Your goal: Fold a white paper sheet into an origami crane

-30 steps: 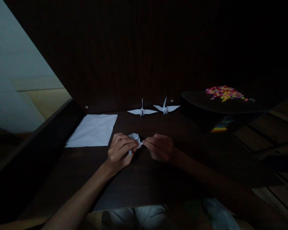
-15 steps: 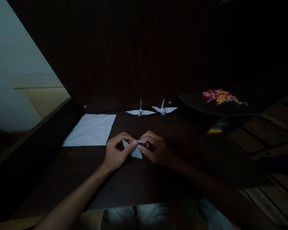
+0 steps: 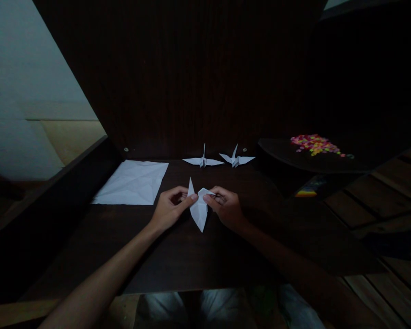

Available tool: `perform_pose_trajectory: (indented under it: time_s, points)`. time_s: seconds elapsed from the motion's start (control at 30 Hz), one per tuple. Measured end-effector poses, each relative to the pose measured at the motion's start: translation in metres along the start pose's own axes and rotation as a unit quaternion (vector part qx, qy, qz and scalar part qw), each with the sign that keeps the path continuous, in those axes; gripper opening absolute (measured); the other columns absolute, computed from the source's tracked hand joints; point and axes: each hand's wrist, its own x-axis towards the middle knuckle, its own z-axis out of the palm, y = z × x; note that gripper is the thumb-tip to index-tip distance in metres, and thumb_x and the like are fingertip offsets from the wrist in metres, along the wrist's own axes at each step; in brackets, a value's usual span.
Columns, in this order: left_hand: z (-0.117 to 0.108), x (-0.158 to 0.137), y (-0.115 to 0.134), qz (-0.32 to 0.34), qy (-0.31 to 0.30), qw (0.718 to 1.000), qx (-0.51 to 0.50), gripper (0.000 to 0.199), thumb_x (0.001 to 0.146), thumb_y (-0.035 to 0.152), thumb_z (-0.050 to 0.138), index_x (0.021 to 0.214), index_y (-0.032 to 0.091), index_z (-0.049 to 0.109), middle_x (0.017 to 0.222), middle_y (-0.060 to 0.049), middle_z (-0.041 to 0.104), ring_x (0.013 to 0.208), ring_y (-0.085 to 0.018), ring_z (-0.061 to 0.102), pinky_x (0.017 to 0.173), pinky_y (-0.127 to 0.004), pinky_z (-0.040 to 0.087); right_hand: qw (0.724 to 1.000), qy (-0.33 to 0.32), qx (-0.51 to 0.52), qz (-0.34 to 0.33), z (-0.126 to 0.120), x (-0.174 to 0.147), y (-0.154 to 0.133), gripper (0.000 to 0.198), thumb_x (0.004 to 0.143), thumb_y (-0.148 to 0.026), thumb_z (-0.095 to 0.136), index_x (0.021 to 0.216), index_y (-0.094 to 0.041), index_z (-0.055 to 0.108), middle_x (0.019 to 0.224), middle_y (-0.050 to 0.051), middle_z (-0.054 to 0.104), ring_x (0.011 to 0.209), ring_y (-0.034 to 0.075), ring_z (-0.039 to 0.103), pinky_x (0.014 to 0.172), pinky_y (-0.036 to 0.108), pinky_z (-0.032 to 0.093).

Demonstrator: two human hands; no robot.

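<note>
Folded paper (image 3: 199, 214), one, inward of the front edge of the tabletop (image 3: 188, 265), pinched between thumb and fingers of left hand (image 3: 170, 206) and right hand (image 3: 228, 208); uneven pulling could tear it. Sheet (image 3: 133, 183), one, back left corner; paper birds (image 3: 203, 162), two, back edge, liable to topple if knocked.

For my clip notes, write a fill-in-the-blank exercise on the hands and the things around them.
1. The left hand and right hand both hold one folded paper, colored ____.
2. Beyond it sit ____ paper cranes.
3. The flat paper sheet lies to the cranes' ____.
4. The pile of small colorful pieces lies to their ____.
Missing words: white; two; left; right.
</note>
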Motion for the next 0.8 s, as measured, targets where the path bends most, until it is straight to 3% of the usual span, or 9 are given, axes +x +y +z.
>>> perform_pose_trajectory:
  time_s: [0.23, 0.37, 0.63, 0.8]
  points:
    - [0.002, 0.002, -0.003, -0.028, -0.02, 0.999, 0.016, 0.027, 0.072, 0.038, 0.073, 0.08, 0.014, 0.065, 0.065, 0.002, 0.056, 0.058, -0.01, 0.05, 0.056, -0.022, 0.039, 0.999, 0.043, 0.003, -0.017, -0.003, 0.004, 0.0, 0.017, 0.074, -0.033, 0.068, 0.071, -0.017, 0.062, 0.06, -0.002, 0.058, 0.05, 0.009, 0.052, 0.046, 0.021, 0.043]
    - [0.004, 0.001, -0.01, -0.035, 0.015, 0.999, 0.03, 0.03, 0.072, 0.041, 0.072, 0.079, 0.017, 0.056, 0.062, 0.003, 0.056, 0.056, -0.01, 0.05, 0.054, -0.022, 0.039, 0.997, 0.072, -0.008, -0.034, -0.002, 0.003, -0.001, 0.016, 0.076, -0.032, 0.067, 0.071, -0.017, 0.062, 0.062, -0.002, 0.058, 0.049, 0.009, 0.053, 0.045, 0.021, 0.045]
    - [0.002, 0.0, -0.01, 0.009, 0.012, 0.992, 0.127, 0.033, 0.081, 0.047, 0.061, 0.07, 0.016, 0.062, 0.066, 0.0, 0.059, 0.064, -0.014, 0.053, 0.059, -0.024, 0.04, 0.986, 0.107, -0.056, -0.112, 0.001, -0.005, -0.005, 0.011, 0.081, -0.029, 0.064, 0.075, -0.02, 0.062, 0.075, 0.001, 0.061, 0.06, 0.013, 0.06, 0.055, 0.026, 0.054]
    - [0.005, -0.001, -0.011, 0.018, -0.002, 0.991, 0.132, 0.029, 0.08, 0.045, 0.063, 0.072, 0.017, 0.062, 0.068, 0.0, 0.061, 0.064, -0.013, 0.053, 0.061, -0.024, 0.04, 0.985, 0.112, -0.078, -0.109, -0.001, -0.007, -0.003, 0.013, 0.082, -0.031, 0.063, 0.075, -0.021, 0.062, 0.076, 0.003, 0.062, 0.062, 0.015, 0.062, 0.058, 0.028, 0.054]
